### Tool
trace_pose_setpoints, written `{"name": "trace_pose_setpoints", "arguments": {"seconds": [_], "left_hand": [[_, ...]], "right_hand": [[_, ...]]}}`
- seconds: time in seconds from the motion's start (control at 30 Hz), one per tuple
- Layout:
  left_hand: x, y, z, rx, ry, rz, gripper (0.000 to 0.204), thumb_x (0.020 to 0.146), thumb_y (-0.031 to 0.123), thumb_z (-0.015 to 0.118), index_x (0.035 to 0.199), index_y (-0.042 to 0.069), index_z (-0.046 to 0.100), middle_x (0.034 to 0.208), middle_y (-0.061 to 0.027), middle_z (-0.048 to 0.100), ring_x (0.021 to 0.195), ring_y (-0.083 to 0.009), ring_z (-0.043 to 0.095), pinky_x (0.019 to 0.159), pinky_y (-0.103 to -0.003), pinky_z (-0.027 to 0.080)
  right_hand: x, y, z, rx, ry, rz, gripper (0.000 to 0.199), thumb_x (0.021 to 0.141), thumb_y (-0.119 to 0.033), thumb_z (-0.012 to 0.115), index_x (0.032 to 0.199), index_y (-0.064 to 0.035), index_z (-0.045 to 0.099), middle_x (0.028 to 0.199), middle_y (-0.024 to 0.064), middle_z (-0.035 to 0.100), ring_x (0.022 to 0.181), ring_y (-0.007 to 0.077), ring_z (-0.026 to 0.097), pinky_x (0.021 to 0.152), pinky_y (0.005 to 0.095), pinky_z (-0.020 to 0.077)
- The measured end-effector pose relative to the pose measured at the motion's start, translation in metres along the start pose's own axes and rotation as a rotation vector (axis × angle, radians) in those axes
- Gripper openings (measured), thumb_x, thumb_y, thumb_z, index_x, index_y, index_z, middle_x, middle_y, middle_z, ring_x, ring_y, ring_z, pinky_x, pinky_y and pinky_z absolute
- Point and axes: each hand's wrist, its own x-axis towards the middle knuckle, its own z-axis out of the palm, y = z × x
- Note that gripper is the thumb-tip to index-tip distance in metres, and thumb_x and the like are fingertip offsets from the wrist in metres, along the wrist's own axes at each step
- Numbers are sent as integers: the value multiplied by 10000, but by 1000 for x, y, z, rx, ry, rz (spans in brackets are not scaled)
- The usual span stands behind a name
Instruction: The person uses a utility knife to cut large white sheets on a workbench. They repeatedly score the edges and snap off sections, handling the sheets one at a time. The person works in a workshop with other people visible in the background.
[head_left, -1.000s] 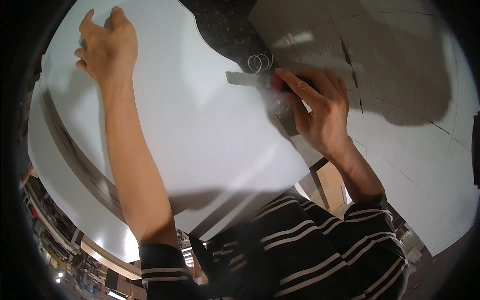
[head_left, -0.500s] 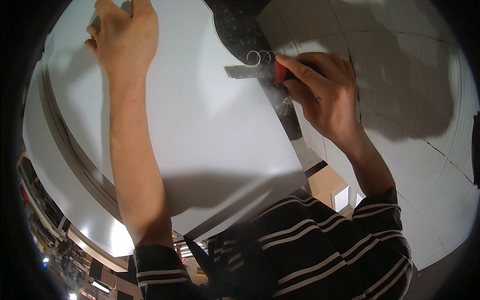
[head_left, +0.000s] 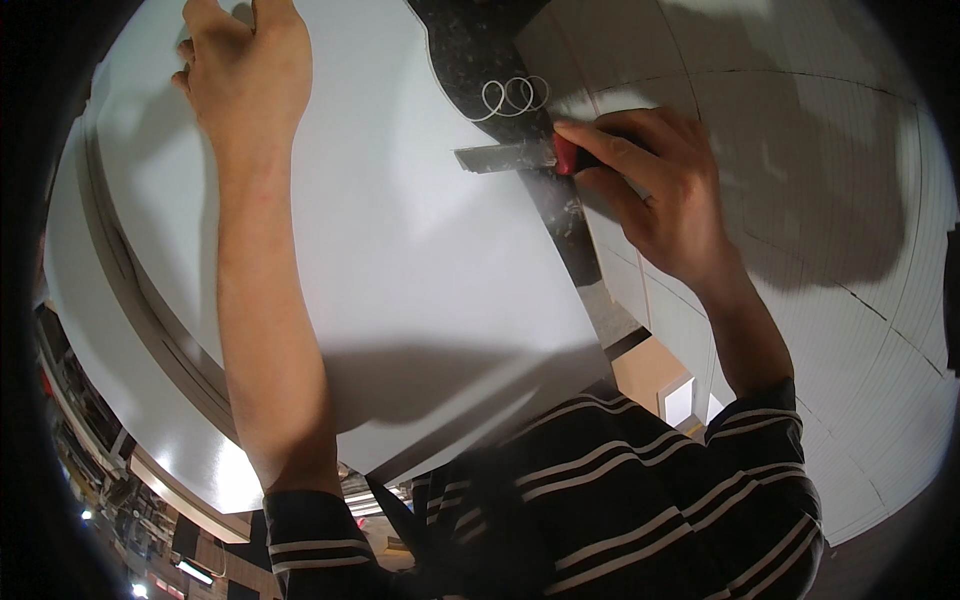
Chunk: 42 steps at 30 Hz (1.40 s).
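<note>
A large white panel (head_left: 400,230) with a curved right edge lies in front of me. On its upper left part rests my left hand (head_left: 248,75), palm down, fingers apart and partly cut off by the frame's top. My right hand (head_left: 660,190) is closed round the red and black handle of a flat-bladed tool (head_left: 505,157). Its grey metal blade lies across the panel's right edge, the tip pointing left over the white surface. Just above the blade, a thin white curled strip (head_left: 518,95) hangs off the edge in several loops.
Beneath the panel's right edge shows a dark, speckled surface (head_left: 470,50) with bits on it. White tile-like floor (head_left: 830,200) with dark joint lines spreads to the right. A light brown box-like piece (head_left: 650,375) stands below right. Lower left is a cluttered workshop background.
The blade has moved slightly down along the panel's edge with my right hand. The white curl has grown longer and now shows more loops. My left hand stays nearly in place.
</note>
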Motion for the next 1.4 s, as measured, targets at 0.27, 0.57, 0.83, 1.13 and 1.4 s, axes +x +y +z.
{"name": "trace_pose_setpoints", "arguments": {"seconds": [0.27,0.57,0.83,1.13,1.4], "left_hand": [[0,7,0,-96,3,-15,718,1000,496,543,1562,63,433,1540,-260,508,1491,-392,433,1240,-464,288],[0,3,-7,-33,-15,-13,720,1006,508,506,1580,84,412,1539,-271,504,1485,-404,432,1233,-484,291],[1,4,-10,-53,-7,-15,687,1013,485,519,1569,91,436,1519,-289,517,1464,-409,457,1215,-469,327],[4,0,-19,-32,6,-5,667,1024,476,522,1561,88,446,1499,-290,529,1427,-423,489,1190,-467,363],[4,1,-18,-98,8,-12,663,1037,441,532,1560,47,427,1479,-302,538,1417,-414,501,1186,-445,366]], "right_hand": [[14,-2,8,-40,35,31,338,858,-265,827,1194,-272,787,956,-41,710,873,184,654,808,391,473],[29,-19,14,-43,37,45,337,885,-179,805,1221,-167,780,963,49,707,869,237,653,821,394,500],[45,-21,40,-63,148,120,298,877,-294,800,1174,-265,788,964,-8,704,854,242,670,813,437,487],[73,-27,53,-60,263,144,259,921,-231,770,1170,-166,792,914,44,721,832,258,679,757,380,541],[54,-43,43,-31,218,183,274,899,-206,794,1166,-147,797,931,56,736,872,239,692,789,381,536]]}}
